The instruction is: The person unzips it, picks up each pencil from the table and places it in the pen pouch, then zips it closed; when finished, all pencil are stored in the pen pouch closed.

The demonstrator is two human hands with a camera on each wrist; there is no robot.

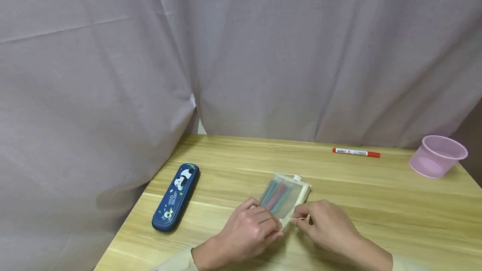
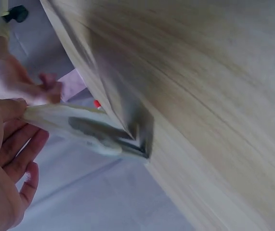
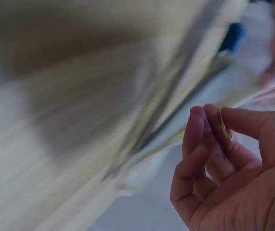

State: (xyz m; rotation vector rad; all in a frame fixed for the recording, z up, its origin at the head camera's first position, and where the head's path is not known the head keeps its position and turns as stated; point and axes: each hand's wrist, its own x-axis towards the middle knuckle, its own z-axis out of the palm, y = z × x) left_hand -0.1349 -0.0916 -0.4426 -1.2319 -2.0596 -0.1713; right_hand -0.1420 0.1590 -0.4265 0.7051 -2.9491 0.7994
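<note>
A see-through zip pouch (image 1: pixel 291 198) with cream edging lies at the front middle of the table, several teal and pink pens (image 1: pixel 276 193) showing inside. My left hand (image 1: pixel 250 227) pinches its near corner between thumb and fingers, as the left wrist view also shows. Just to the right, my right hand (image 1: pixel 327 225) pinches a thin cream cord (image 1: pixel 300 219) at the pouch's zip edge. In the right wrist view that cord (image 3: pixel 226 129) loops between thumb and fingertips, while the pouch (image 3: pixel 195 103) stretches out behind them.
A dark blue pencil case (image 1: pixel 175 198) with pandas lies at the left. Towards the back is a red-capped white marker (image 1: pixel 355 152). A pink mesh cup (image 1: pixel 437 158) stands at the right rear. Grey curtains (image 1: pixel 263 53) hang behind the wooden table (image 1: pixel 406 208).
</note>
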